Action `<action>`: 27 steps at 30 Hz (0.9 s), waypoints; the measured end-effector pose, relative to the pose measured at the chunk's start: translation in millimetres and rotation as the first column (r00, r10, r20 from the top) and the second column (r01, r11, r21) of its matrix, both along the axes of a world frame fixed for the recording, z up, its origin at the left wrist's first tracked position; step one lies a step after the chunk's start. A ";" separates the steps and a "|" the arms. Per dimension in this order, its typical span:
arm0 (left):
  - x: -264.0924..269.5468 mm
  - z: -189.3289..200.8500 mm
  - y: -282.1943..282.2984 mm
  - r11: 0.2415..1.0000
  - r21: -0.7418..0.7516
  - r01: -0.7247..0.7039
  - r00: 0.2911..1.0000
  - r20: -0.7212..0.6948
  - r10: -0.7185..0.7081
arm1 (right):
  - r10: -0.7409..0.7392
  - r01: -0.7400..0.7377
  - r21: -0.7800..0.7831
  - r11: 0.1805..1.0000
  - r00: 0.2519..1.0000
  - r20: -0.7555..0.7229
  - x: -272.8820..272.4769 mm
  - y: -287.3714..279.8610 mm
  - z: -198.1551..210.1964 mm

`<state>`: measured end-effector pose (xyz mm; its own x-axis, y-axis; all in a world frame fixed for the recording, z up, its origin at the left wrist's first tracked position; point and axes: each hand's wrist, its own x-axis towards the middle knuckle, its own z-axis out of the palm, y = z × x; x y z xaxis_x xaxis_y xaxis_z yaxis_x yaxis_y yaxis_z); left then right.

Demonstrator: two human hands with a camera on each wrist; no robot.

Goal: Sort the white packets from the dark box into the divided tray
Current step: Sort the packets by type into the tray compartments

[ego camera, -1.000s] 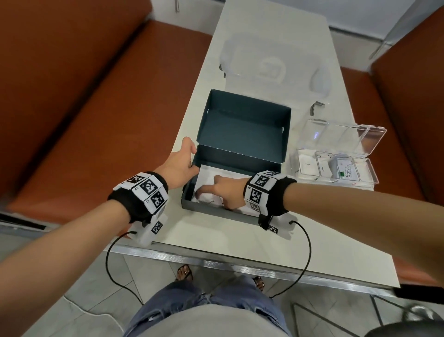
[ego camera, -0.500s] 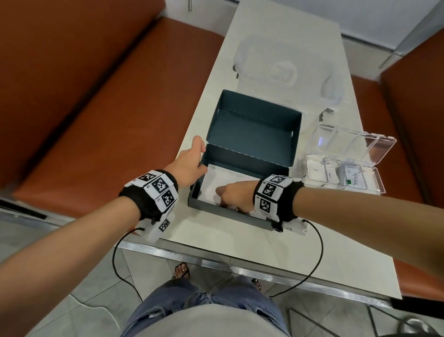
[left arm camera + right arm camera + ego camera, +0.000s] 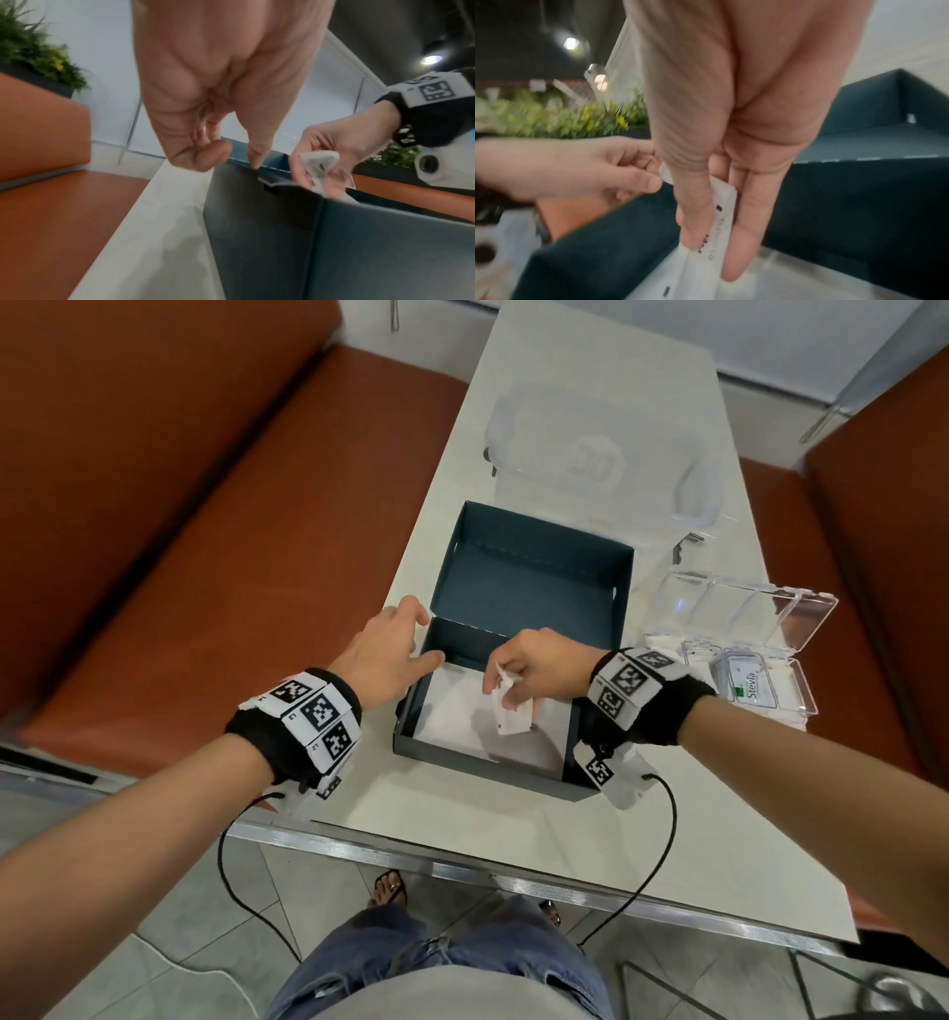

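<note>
White packet [image 3: 511, 711] is pinched in right hand [image 3: 539, 667] over dark box [image 3: 426, 747], divided tray [image 3: 801, 711] at 3 o'clock; left hand [image 3: 382, 654], relaxed, rests on box rim.

Black wristbands [image 3: 295, 719] with checkered tags, black cables [image 3: 241, 880], blue jeans [image 3: 436, 968], sandals [image 3: 388, 887]

left hand [image 3: 388, 654]: fingers relaxed, spread | right hand [image 3: 539, 666]: fingers pinching, raised
</note>
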<state>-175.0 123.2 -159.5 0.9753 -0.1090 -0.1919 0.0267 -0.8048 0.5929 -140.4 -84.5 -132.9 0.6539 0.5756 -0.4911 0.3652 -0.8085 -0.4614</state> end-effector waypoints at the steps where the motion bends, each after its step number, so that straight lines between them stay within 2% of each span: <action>1: -0.2 4.4 -2.5 1.000 0.003 0.012 0.998 0.066 -0.012 | -0.091 0.092 0.088 0.992 0.996 -0.020 -0.3 -4.9 3.5; 2: -0.2 10.1 -5.8 0.999 -0.026 0.037 0.993 0.115 -0.034 | -0.207 0.219 0.202 0.955 0.975 -0.079 -1.4 -9.7 7.8; 3: -0.1 16.3 -10.5 0.995 -0.071 0.074 0.989 0.132 -0.065 | -0.321 0.354 0.323 0.878 0.935 -0.152 -3.2 -14.3 11.9; 5: 0.3 28.7 -23.0 0.972 -0.175 0.154 0.986 0.087 -0.141 | -0.479 0.544 0.501 0.673 0.837 -0.265 -7.3 -23.6 19.2; 8: 0.8 42.5 -49.9 0.897 -0.393 0.200 0.975 -0.010 -0.222 | -0.542 0.635 0.627 0.451 0.753 -0.373 -14.5 -37.5 26.3; 10: 2.0 46.6 -67.9 0.823 -0.547 0.155 0.980 -0.021 -0.198 | -0.549 0.660 0.654 0.370 0.723 -0.419 -18.2 -48.4 28.4; 13: 6.1 48.9 -89.7 0.781 -0.615 0.106 0.989 -0.019 -0.149 | -0.591 0.686 0.655 0.317 0.683 -0.429 -21.7 -67.5 28.9; 17: 8.2 47.6 -121.8 0.774 -0.632 0.021 0.999 -0.018 -0.042 | -0.674 0.726 0.603 0.332 0.629 -0.387 -23.8 -102.8 28.1; 19: 7.5 47.5 -137.8 0.767 -0.641 -0.021 1.000 -0.007 0.021 | -0.683 0.731 0.587 0.348 0.627 -0.376 -25.8 -119.4 29.1; 22: 7.1 47.8 -159.6 0.742 -0.663 -0.096 0.993 -0.014 0.116 | -0.644 0.702 0.623 0.344 0.660 -0.388 -28.9 -138.6 33.9; 24: 6.6 48.2 -172.9 0.718 -0.683 -0.136 0.985 -0.016 0.171 | -0.595 0.708 0.644 0.291 0.661 -0.457 -30.8 -147.7 38.8; 27: 5.5 49.9 -194.2 0.686 -0.708 -0.169 0.971 -0.001 0.238 | -0.501 0.759 0.636 0.142 0.609 -0.615 -32.7 -161.2 46.8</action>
